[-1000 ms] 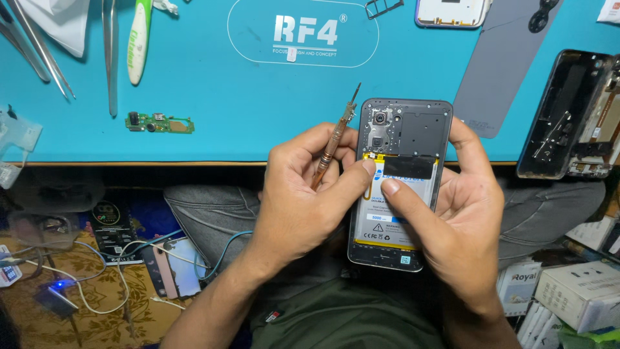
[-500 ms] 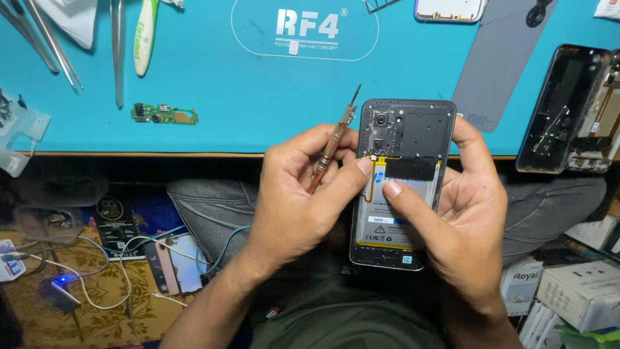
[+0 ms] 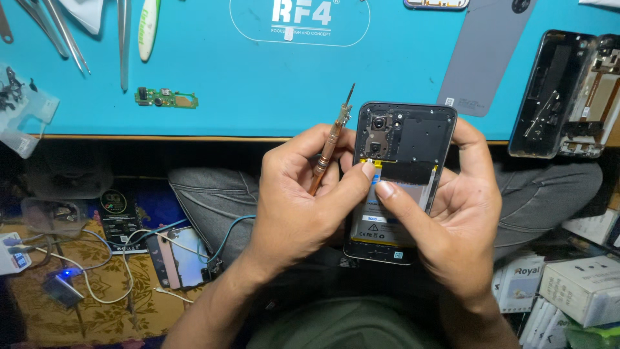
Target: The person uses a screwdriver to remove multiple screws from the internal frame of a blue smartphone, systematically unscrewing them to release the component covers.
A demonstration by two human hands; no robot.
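Centre of frame, just below the worktop (image 3: pixel 258 71) front edge: opened phone (image 3: pixel 400 187) with its back off, cradled over the lap by the right hand (image 3: pixel 465 220), index tip on the strip above the battery. Left hand (image 3: pixel 297 200) has fingers closed round a thin screwdriver (image 3: pixel 330 145) with its tip up and clear, thumb pressing the same strip. Advice: keep thumb pressure flat, tool parked away from the board. Room: open lap space below; worktop edge close above; green circuit board (image 3: pixel 166 98), tweezers (image 3: pixel 123 39), grey back cover (image 3: pixel 487 55) well apart.
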